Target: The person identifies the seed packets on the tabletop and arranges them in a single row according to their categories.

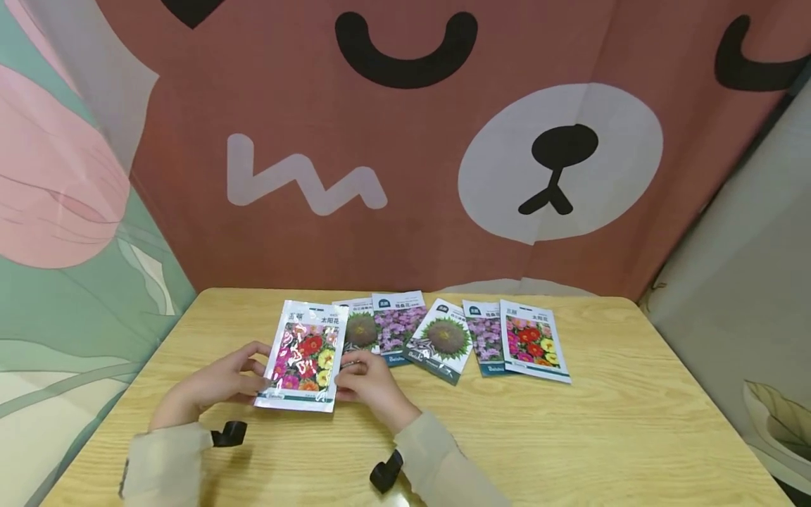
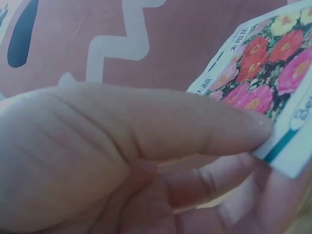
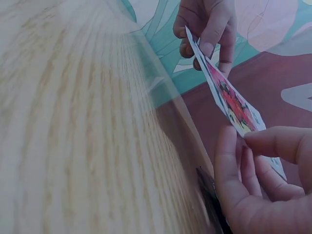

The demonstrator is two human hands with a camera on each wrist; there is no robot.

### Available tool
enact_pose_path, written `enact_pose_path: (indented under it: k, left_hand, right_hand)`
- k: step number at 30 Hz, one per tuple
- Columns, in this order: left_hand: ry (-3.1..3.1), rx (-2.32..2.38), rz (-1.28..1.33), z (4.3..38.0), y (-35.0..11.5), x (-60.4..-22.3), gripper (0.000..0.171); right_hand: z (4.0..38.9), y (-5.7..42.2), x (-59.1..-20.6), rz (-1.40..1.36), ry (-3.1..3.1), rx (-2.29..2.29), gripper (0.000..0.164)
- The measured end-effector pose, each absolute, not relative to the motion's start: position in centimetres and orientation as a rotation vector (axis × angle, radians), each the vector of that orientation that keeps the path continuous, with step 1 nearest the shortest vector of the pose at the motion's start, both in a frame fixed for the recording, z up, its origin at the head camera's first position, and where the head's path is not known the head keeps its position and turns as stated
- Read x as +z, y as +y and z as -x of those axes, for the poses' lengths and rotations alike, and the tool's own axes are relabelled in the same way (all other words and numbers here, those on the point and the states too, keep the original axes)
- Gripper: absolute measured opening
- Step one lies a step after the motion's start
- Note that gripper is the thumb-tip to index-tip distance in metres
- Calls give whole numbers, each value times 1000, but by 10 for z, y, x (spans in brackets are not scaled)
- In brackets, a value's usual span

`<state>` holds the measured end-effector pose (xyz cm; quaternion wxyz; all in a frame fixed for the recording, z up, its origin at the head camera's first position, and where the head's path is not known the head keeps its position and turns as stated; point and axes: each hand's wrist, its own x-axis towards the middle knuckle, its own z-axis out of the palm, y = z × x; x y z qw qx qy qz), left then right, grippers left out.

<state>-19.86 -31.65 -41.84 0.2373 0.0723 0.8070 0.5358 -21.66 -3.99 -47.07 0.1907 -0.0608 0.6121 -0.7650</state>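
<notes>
A seed packet (image 1: 304, 355) printed with red, pink and yellow flowers is held up, tilted, above the left part of the table. My left hand (image 1: 222, 380) pinches its lower left edge; in the left wrist view the thumb (image 2: 195, 124) lies across the printed front, with fingers behind. On the opposite edge, my right hand (image 1: 374, 387) pinches the packet between thumb and fingers. The right wrist view shows the packet (image 3: 234, 105) nearly edge-on, stretched between both hands and clear of the tabletop.
Along the back of the wooden table (image 1: 507, 443) lie several more packets: a spiky round flower packet (image 1: 362, 327) partly hidden, a purple one (image 1: 399, 327), another spiky one (image 1: 443, 338), another purple one (image 1: 486, 341), and a red-and-yellow one (image 1: 535, 341) overlapping it. A printed curtain (image 1: 412, 253) hangs behind.
</notes>
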Motion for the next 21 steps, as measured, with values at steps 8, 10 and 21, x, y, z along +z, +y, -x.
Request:
enact_pose_path:
  k: [8,10,21]
  left_hand:
    - [2254,1411,-97,196,-310,-415,35]
    - [2282,1422,-85,196,-308,-414,37]
    - [2423,1475,-62,199,-312,-408,29]
  right_hand:
    - [212,-38,-470,155,1710,-2106,25]
    - [209,-37,-470,169,1707,-2095,26]
    - [194,-36,-466,246,1634,-2030,38]
